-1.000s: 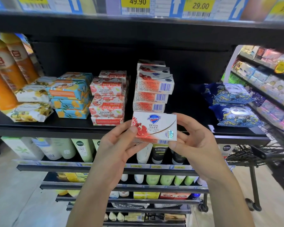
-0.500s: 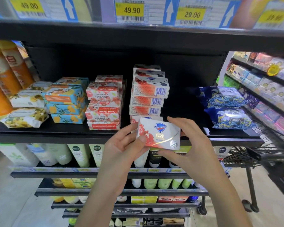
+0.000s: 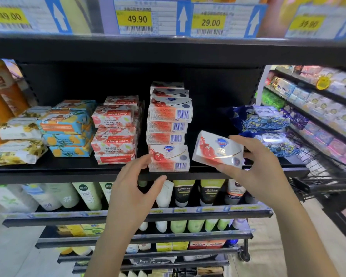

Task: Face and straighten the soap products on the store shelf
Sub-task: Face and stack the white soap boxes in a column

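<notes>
Right of centre, the shelf [image 3: 68, 173] lies bare between the red-white stack [image 3: 168, 124] and the blue packs [image 3: 268, 120]. The right hand [image 3: 264, 172] with its box [image 3: 218, 150] fills the front of that gap. Dark room stands above every stack, under the upper shelf [image 3: 168, 50]. A narrow slot parts the red-white stack from the Goat Soap stack [image 3: 116, 132], with the left hand [image 3: 134, 188] before it. A cart [image 3: 328, 176] crowds the lower right.

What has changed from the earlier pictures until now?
The left hand let go of the white soap box; the right hand now holds it alone and carried it to the right of the stack. The left hand is open beside the bottom box. The stack and the Goat Soap boxes stayed put.
</notes>
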### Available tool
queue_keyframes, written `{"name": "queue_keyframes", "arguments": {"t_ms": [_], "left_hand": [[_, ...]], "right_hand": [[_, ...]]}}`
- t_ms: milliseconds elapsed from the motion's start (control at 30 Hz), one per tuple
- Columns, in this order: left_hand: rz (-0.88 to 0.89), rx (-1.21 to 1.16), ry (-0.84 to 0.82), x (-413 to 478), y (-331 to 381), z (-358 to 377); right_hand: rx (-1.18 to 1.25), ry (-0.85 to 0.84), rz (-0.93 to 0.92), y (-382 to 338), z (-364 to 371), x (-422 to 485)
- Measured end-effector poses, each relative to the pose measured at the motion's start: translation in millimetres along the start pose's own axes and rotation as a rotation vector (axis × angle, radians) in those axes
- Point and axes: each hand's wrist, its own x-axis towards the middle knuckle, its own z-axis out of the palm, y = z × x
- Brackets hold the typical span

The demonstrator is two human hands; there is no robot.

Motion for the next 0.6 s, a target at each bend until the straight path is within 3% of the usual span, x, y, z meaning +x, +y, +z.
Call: {"name": "queue_keyframes", "arguments": {"t_ms": [133,400,600], "left_hand": [[0.008,0.097,0.066,-2,-16,9],[0.146,0.402,0.113,0,-50,33],[0.189,0.441,0.165,2,-57,37]], "right_hand": [[-0.090,-0.039,0.085,10,-4,25],[-0.327,-0.223,0.079,24,15,87],[-0.266,-0.328,0.067,35,18,106]]}}
